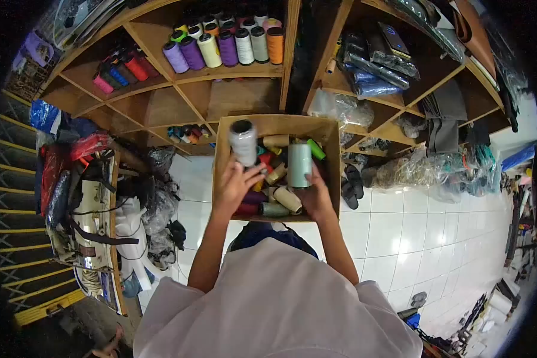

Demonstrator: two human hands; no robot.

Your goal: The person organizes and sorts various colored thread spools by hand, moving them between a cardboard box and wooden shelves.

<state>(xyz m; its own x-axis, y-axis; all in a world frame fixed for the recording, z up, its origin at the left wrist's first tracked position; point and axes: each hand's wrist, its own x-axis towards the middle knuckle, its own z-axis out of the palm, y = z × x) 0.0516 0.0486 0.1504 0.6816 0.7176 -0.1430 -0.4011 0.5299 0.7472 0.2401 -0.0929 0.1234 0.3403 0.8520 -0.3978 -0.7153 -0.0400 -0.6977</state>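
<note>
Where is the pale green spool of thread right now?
In the head view, the pale green spool is in the right hand, over the right half of the cardboard box, beside the bright green spool.

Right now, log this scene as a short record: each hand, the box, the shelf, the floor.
Left hand: the left hand holds a whitish spool with a dark top
Right hand: the right hand holds a pale green spool
Box: an open cardboard box below both hands, with mixed spools inside, including a bright green spool
Shelf: a wooden shelf beyond the box, with upright thread spools in one compartment
Floor: white tiles
</note>
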